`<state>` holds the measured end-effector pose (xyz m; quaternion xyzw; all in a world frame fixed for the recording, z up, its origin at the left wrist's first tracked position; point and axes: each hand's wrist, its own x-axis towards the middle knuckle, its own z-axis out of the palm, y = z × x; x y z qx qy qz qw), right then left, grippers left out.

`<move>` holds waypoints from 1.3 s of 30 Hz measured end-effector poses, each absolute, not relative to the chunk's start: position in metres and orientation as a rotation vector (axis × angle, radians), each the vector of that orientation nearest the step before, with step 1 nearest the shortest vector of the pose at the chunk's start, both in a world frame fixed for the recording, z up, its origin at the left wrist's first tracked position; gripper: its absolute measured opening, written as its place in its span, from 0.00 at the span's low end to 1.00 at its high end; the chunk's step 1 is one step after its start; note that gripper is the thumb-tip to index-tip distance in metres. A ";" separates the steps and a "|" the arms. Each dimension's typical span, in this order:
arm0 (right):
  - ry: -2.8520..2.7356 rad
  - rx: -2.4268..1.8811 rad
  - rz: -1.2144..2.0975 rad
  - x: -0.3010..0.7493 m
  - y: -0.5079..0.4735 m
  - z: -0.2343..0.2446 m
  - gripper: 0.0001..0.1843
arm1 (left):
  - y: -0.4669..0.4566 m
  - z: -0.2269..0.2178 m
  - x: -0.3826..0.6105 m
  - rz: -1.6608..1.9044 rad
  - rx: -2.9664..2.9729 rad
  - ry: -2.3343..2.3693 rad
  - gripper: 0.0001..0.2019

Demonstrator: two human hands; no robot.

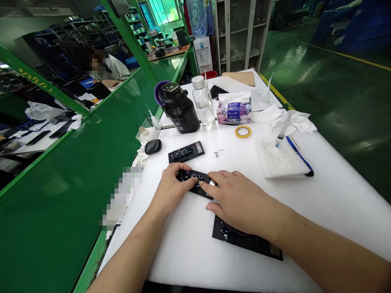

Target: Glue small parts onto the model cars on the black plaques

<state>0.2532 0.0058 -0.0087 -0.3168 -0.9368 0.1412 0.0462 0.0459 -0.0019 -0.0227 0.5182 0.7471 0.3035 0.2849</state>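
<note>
A small black textured panel [203, 193] with a glossy raised shape lies on the white work surface. My left hand [172, 185] is closed around its left end, index finger at the far edge and thumb across the glossy part. The fingertips of my right hand [233, 195] rest on the panel's middle and right end. Its fingers are spread, with the thumb apart below the near edge. A second such panel [186, 152] lies just beyond. A third, larger-looking panel [241, 238] lies partly hidden under my right hand and forearm.
Beyond stand a black flask [183, 112], a clear bottle [204, 106] and a tissue pack [234, 110]. Yellow tape [243, 131] lies nearer. On the right, a syringe [282, 132] rests on a white pad [281, 162]. A black mouse-like object [153, 146] sits left. Another person works beyond the green partition.
</note>
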 end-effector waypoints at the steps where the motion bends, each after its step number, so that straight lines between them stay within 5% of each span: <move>1: -2.858 -0.966 0.436 0.253 0.006 -0.009 0.26 | -0.002 -0.023 0.046 0.811 1.385 1.993 0.16; 39: -2.829 -0.946 0.412 0.255 0.008 -0.009 0.19 | -0.002 -0.022 0.048 0.804 1.368 2.021 0.22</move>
